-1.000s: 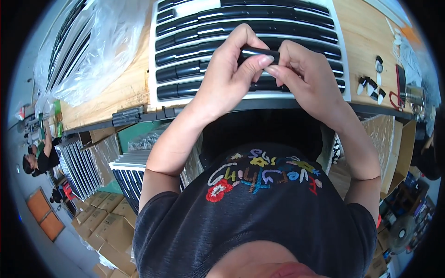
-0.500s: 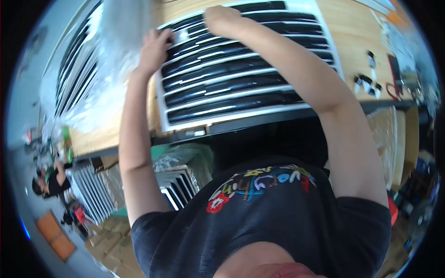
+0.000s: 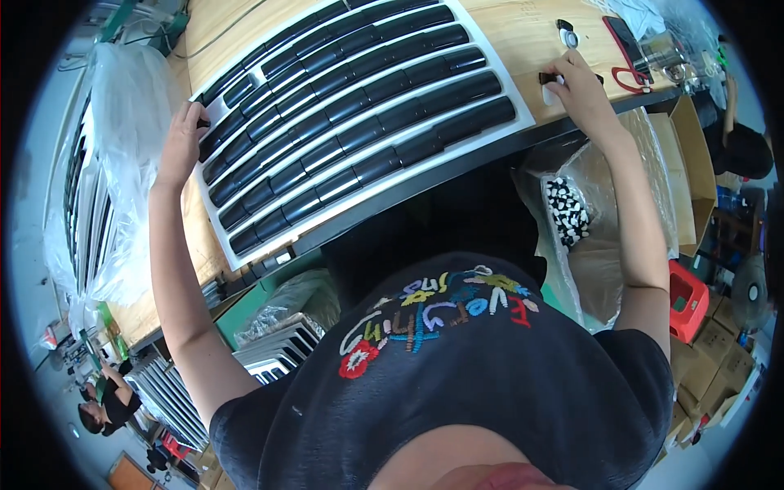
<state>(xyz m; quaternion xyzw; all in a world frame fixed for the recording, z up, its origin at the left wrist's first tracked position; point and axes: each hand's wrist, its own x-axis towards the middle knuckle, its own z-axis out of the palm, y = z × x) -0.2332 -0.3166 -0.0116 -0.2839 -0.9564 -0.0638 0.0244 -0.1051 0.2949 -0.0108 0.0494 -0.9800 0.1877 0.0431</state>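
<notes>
A white tray (image 3: 523,117) lies tilted across the wooden table, its long grooves filled with rows of glossy black cylindrical pieces (image 3: 351,135). White gaps show in the upper left rows. At the tray's left edge, my left hand (image 3: 181,145) has its fingers curled on a small black piece (image 3: 203,124). Out to the right, my right hand (image 3: 583,94) pinches down on one of the small black-and-white parts (image 3: 550,82) lying on the table. Fingers partly cover that part. Another black-and-white part (image 3: 567,34) lies just beyond this hand.
Clear plastic (image 3: 135,122) drapes over stacked trays at left. A dark phone-like slab (image 3: 625,41) and red-handled scissors (image 3: 630,80) lie at right. Below the table edge, a plastic-lined box (image 3: 600,253) holds many black-and-white parts. A red stool (image 3: 688,302) stands right; other people work on both sides.
My right hand has left the tray's upper rows and moved right to the small parts. My left hand stays by the tray's left edge. The view has shifted and turned.
</notes>
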